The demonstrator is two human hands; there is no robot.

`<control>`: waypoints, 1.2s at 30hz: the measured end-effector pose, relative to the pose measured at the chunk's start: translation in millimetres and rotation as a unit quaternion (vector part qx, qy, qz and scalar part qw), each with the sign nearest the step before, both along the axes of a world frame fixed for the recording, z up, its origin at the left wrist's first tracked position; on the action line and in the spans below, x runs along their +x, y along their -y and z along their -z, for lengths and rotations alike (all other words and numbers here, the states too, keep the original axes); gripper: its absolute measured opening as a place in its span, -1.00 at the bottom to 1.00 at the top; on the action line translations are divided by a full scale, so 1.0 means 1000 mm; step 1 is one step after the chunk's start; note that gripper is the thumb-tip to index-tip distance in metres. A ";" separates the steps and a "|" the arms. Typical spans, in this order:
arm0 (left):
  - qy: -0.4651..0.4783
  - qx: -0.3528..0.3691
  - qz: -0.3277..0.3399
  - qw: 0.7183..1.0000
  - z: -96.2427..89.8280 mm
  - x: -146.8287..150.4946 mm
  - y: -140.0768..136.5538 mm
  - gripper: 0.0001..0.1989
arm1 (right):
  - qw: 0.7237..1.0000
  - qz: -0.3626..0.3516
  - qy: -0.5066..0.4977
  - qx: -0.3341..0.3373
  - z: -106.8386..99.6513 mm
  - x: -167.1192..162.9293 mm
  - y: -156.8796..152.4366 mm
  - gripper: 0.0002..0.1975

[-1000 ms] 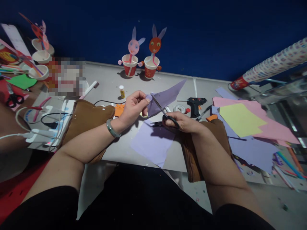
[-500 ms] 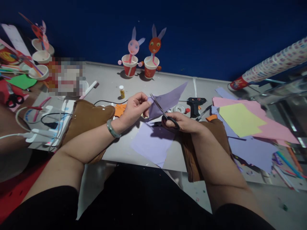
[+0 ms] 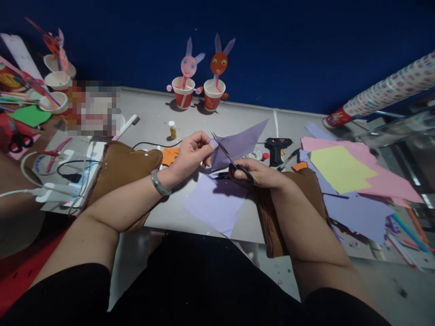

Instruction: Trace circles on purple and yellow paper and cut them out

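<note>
Between thumb and fingers, my left hand pinches the left edge of a sheet of purple paper, which is raised off the table. My right hand is wrapped around the black handles of a pair of scissors. The blades lie across the paper close to my left fingertips. Under my hands, another lilac sheet lies flat on the table. A second dark-handled tool rests at its top edge, partly hidden by my right hand.
Two rabbit-headed paper cups stand against the blue wall. A small yellow bottle is behind my left hand, a black glue gun behind my right. Brown cushions lie under both arms. Coloured paper is piled right; a power strip sits left.
The raised purple sheet's far right corner has shifted slightly to the right and down. Both hands stay almost in place, and the scissors have barely moved.
</note>
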State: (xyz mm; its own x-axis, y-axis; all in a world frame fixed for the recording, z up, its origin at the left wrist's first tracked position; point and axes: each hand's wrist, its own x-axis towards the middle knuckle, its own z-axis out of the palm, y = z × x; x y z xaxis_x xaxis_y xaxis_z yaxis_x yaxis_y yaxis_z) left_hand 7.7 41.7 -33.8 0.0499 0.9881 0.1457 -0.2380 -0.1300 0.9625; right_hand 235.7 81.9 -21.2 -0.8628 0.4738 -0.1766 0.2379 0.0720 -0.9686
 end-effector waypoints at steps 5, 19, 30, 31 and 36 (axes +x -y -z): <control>0.013 0.004 0.005 1.000 -0.001 0.000 0.000 -0.68 | 1.000 0.001 0.027 -0.014 0.001 0.002 -0.001 -0.39; 0.003 0.007 -0.004 1.000 -0.003 -0.001 -0.002 -0.65 | 1.000 0.000 0.013 -0.013 0.000 0.001 0.000 -0.40; -0.002 0.002 -0.040 0.999 -0.003 -0.001 -0.003 -0.65 | 1.000 -0.001 0.015 -0.013 -0.002 0.001 0.001 -0.42; -0.002 0.002 -0.045 0.999 -0.003 -0.002 -0.003 -0.65 | 1.000 -0.002 0.014 -0.015 -0.002 0.001 0.001 -0.43; 0.010 -0.009 -0.042 0.999 -0.002 -0.002 -0.003 -0.66 | 1.000 0.002 0.017 -0.017 -0.001 0.001 0.001 -0.42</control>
